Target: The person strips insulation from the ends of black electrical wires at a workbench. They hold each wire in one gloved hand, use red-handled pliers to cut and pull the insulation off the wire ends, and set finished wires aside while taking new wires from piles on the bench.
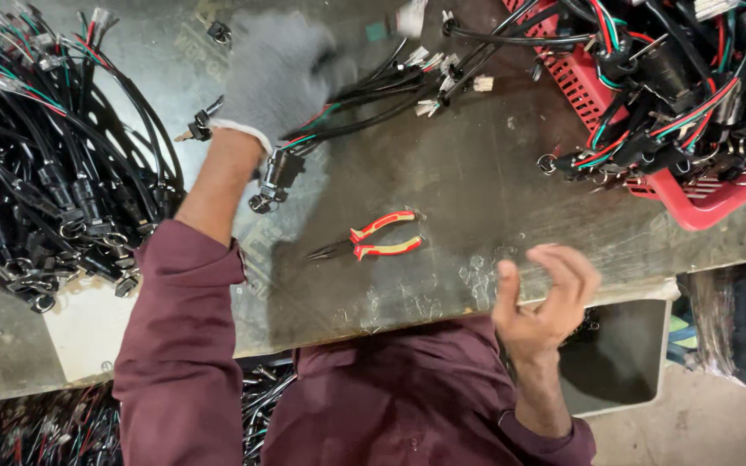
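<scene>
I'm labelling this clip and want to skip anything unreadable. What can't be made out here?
Head view only:
- Grey-gloved left hand: motion-blurred, grip on the black wire harness unclear.
- Red plastic basket: cut off by the top and right edges, inside buried under cables.
- Bare right hand: palm side hidden.

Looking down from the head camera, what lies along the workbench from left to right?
Heap of black wire harnesses → gloved left hand gripping a harness → red-handled pliers → bare right hand → red basket of harnesses.
</scene>
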Demonstrator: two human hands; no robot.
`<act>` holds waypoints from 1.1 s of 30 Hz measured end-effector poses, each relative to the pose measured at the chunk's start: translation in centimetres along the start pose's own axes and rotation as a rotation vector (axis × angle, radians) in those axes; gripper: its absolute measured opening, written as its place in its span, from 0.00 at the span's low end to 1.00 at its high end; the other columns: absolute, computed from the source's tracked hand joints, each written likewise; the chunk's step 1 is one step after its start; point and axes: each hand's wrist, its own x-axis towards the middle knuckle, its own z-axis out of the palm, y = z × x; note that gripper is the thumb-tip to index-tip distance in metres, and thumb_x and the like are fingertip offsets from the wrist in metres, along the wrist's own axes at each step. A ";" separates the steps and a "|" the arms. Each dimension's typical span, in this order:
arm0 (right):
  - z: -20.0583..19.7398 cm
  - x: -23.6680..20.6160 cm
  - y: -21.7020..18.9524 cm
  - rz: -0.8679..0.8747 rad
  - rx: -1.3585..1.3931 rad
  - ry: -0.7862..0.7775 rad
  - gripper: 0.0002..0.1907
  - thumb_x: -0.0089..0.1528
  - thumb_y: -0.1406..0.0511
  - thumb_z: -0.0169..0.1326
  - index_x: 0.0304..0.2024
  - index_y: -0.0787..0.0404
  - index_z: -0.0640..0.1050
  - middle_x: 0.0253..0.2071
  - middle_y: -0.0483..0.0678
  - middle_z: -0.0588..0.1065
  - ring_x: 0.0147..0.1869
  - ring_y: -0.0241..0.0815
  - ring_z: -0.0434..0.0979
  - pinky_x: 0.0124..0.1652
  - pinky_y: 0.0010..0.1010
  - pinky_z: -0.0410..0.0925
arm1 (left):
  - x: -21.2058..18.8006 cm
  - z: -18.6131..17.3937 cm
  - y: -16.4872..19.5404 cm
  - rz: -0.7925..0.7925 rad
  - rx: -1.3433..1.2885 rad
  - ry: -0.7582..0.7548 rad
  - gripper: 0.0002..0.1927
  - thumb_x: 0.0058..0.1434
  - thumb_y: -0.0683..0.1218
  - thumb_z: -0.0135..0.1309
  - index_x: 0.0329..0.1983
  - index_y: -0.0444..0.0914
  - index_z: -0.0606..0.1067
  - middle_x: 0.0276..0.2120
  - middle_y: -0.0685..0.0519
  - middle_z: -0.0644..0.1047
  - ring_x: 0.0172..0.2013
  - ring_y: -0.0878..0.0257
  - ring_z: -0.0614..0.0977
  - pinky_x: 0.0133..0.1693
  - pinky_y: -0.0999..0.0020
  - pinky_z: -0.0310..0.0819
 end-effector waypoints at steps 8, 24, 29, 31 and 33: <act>1.9 -0.4 -5.6 0.199 0.405 -0.204 0.17 0.72 0.63 0.52 0.60 0.66 0.71 0.56 0.52 0.75 0.59 0.48 0.75 0.62 0.36 0.67 | -2.8 -9.0 10.9 -0.280 -0.249 0.198 0.06 0.72 0.42 0.53 0.49 0.35 0.76 0.36 0.39 0.78 0.39 0.40 0.79 0.40 0.52 0.71; 12.0 1.4 -12.1 0.643 2.076 -0.410 0.14 0.82 0.56 0.40 0.53 0.59 0.68 0.31 0.44 0.66 0.32 0.35 0.68 0.34 0.29 0.68 | -15.9 -11.1 16.7 -0.380 -0.597 0.062 0.40 0.58 0.56 0.63 0.66 0.31 0.63 0.52 0.35 0.75 0.53 0.40 0.78 0.53 0.53 0.72; 11.4 1.4 -12.4 0.801 1.719 -0.307 0.12 0.78 0.57 0.40 0.51 0.58 0.68 0.33 0.47 0.65 0.38 0.44 0.69 0.48 0.43 0.71 | -19.3 -6.2 19.7 -0.626 -0.607 0.004 0.33 0.62 0.53 0.61 0.65 0.32 0.67 0.47 0.40 0.78 0.48 0.41 0.80 0.48 0.52 0.72; 11.1 1.3 -13.3 0.996 1.707 -0.336 0.12 0.76 0.57 0.39 0.48 0.57 0.68 0.32 0.46 0.66 0.36 0.45 0.70 0.44 0.45 0.71 | -20.9 -4.8 20.0 -0.553 -0.593 0.194 0.27 0.66 0.48 0.57 0.66 0.34 0.68 0.50 0.42 0.78 0.49 0.45 0.80 0.53 0.56 0.74; 10.1 1.1 -14.9 1.029 1.864 -0.375 0.15 0.78 0.56 0.38 0.45 0.60 0.68 0.31 0.46 0.67 0.35 0.44 0.70 0.42 0.42 0.69 | -21.9 -4.0 19.7 -0.839 -1.115 0.209 0.21 0.67 0.46 0.57 0.60 0.32 0.72 0.43 0.48 0.76 0.43 0.56 0.77 0.46 0.62 0.74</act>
